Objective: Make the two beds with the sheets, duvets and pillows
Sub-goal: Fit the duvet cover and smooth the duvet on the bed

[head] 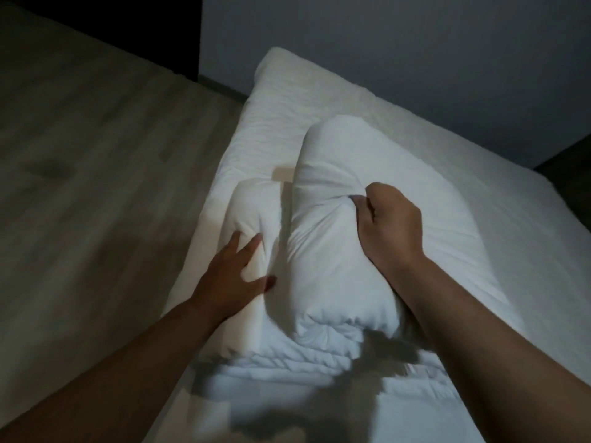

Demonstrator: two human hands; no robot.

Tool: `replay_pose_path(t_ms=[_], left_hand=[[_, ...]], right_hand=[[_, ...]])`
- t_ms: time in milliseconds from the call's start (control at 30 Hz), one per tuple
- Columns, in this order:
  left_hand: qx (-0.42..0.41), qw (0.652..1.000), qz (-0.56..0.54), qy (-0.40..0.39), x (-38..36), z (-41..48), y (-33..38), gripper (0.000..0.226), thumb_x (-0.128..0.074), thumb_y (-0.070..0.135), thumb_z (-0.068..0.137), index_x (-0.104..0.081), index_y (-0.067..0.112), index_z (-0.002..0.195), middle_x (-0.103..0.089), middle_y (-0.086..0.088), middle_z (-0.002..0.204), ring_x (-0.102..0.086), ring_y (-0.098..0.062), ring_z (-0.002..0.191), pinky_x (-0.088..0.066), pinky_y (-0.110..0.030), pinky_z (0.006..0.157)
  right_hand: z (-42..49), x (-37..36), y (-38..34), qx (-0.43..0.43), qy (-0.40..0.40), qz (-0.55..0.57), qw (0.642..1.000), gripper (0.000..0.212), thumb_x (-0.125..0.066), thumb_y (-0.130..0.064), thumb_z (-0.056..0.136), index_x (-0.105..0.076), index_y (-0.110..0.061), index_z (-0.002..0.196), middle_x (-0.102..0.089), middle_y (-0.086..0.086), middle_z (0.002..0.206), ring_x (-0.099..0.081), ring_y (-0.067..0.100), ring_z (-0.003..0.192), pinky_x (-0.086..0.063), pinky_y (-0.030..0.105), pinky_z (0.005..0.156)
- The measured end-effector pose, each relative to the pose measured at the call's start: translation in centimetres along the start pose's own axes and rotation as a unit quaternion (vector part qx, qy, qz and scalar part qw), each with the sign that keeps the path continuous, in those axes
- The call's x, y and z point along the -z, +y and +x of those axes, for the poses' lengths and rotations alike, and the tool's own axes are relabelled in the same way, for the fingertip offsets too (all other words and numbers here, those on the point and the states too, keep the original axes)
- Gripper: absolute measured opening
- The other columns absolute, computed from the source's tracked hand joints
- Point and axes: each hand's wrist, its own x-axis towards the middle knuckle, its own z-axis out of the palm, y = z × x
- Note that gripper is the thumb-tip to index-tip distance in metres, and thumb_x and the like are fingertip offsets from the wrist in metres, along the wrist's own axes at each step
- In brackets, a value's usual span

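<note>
I see the right grip (390,225) curled, pinching a bunch of cloth on the plump white fabric pillow (335,251), which stands tilted at the middle of the white-sheeted bed (518,238). Left grip (233,276) spread, fingers pressed flat on a lower white padded bundle (252,209) at the bed's left edge; pillow or duvet, can't tell. Pale wood-plank floor (80,155) left of the bed.
</note>
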Motion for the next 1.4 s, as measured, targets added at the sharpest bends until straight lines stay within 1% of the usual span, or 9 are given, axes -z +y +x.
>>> replay_pose_path(t_ms=[167,300,367,467,567,733,933,1067,1400], left_hand=[[0.079,0.953,-0.293,-0.016,2.6,-0.9,-0.1,0.064,-0.056,0.056,0.070,-0.054,0.033,0.129,-0.037,-0.001,0.152,-0.039,-0.024,0.137,-0.041,-0.009,0.092],[0.190,0.861,-0.471,-0.012,6.2,-1.0,-2.4,0.032,-0.063,0.037,0.085,-0.068,0.017,0.110,-0.064,-0.006,0.126,-0.059,-0.022,0.095,-0.047,-0.031,0.076],[0.206,0.836,-0.509,0.023,8.5,-0.7,-2.6,0.031,-0.050,0.042,0.096,-0.062,0.025,0.119,-0.057,0.000,0.138,-0.058,-0.021,0.111,-0.047,-0.039,0.088],[0.047,0.936,-0.346,0.047,11.0,0.2,1.4,0.052,-0.051,0.056,0.092,-0.038,0.041,0.140,-0.034,0.012,0.152,-0.030,-0.014,0.143,-0.027,-0.040,0.116],[-0.081,0.992,-0.085,-0.051,8.9,0.4,6.8,0.085,-0.070,0.051,0.083,-0.022,0.041,0.151,-0.009,0.012,0.161,-0.007,-0.005,0.149,-0.010,-0.018,0.112],[-0.039,0.998,-0.024,-0.051,7.9,0.7,6.9,0.097,-0.076,0.046,0.078,-0.011,0.052,0.150,0.003,0.003,0.165,0.000,-0.004,0.149,-0.012,-0.017,0.110],[-0.010,0.983,0.182,0.037,7.2,1.8,14.8,0.100,-0.052,0.052,0.060,-0.023,0.024,0.152,0.012,-0.006,0.164,0.004,-0.024,0.152,-0.016,-0.044,0.121],[-0.134,0.922,0.359,0.064,2.1,5.0,20.0,0.079,-0.029,0.074,0.088,-0.008,0.036,0.155,0.006,-0.002,0.166,0.008,-0.025,0.152,0.000,-0.056,0.120],[-0.004,0.922,0.380,0.073,0.5,7.2,14.0,0.102,-0.020,0.093,0.072,-0.002,0.036,0.155,0.008,-0.005,0.165,0.008,-0.027,0.152,-0.004,-0.062,0.117]], right_hand=[[4.0,-0.4,-8.0,0.082,-0.055,0.030,0.995,0.035,-0.051,-0.030,0.095,-0.031,-0.020,0.068,-0.033,-0.009,0.064,-0.031,0.013,0.064,-0.016,0.031,0.060],[2.6,-5.4,-8.1,0.094,-0.163,0.028,0.982,0.027,-0.048,-0.033,0.095,-0.037,-0.020,0.074,-0.045,0.004,0.074,-0.052,0.034,0.074,-0.027,0.036,0.061],[1.8,-6.2,-6.4,0.080,-0.157,0.038,0.984,0.026,-0.048,-0.032,0.095,-0.044,-0.016,0.076,-0.048,0.007,0.075,-0.051,0.034,0.074,-0.031,0.039,0.064],[0.0,-5.8,-5.0,0.070,-0.138,0.043,0.987,0.027,-0.046,-0.031,0.097,-0.056,-0.007,0.088,-0.053,0.010,0.080,-0.050,0.031,0.076,-0.033,0.038,0.070],[-1.0,-4.4,-5.5,0.044,-0.156,0.104,0.981,0.027,-0.041,-0.024,0.096,-0.060,-0.006,0.098,-0.058,0.007,0.087,-0.050,0.025,0.082,-0.038,0.038,0.078],[0.6,2.5,0.1,0.066,-0.144,0.079,0.984,0.026,-0.046,-0.020,0.087,-0.067,-0.015,0.103,-0.066,0.005,0.104,-0.060,0.027,0.100,-0.046,0.037,0.088],[-3.2,6.1,12.8,-0.295,-0.294,-0.137,0.899,0.066,-0.025,-0.063,0.098,-0.017,-0.035,0.156,-0.016,0.015,0.163,-0.022,0.037,0.148,-0.016,0.049,0.120],[-4.1,5.1,12.8,-0.267,-0.327,-0.101,0.901,0.068,-0.019,-0.069,0.096,-0.004,-0.042,0.156,-0.002,0.008,0.166,-0.010,0.039,0.150,-0.009,0.051,0.121],[-4.5,3.8,15.4,-0.164,-0.288,-0.054,0.942,0.086,-0.023,-0.084,0.079,-0.014,-0.042,0.154,-0.004,0.006,0.166,-0.007,0.033,0.151,-0.011,0.055,0.119]])
